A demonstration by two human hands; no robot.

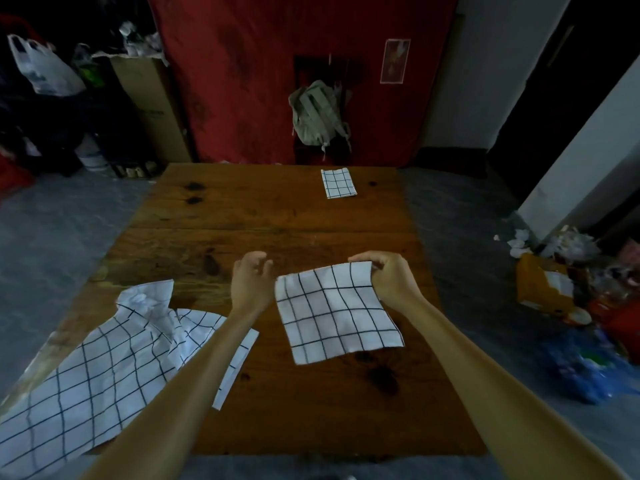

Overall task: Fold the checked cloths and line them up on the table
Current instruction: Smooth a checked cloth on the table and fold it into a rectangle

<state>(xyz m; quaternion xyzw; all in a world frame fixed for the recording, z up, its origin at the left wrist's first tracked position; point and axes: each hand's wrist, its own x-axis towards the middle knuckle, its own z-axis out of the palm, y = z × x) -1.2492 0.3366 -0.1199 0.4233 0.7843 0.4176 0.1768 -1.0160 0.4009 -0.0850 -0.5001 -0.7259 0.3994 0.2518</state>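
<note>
A white cloth with black checks (337, 311), folded to a rough square, lies in the middle of the wooden table (277, 216). My right hand (388, 271) pinches its far right corner. My left hand (251, 278) hovers just left of this cloth, fingers loosely curled and holding nothing. A small folded checked cloth (338, 182) lies flat near the table's far edge. A heap of unfolded checked cloths (114, 362) spreads over the table's near left corner, partly under my left forearm.
A grey backpack (317, 114) sits on a chair beyond the table, against a red wall. Boxes and bags stand at the far left. Rubbish and plastic bags (571, 289) litter the floor on the right.
</note>
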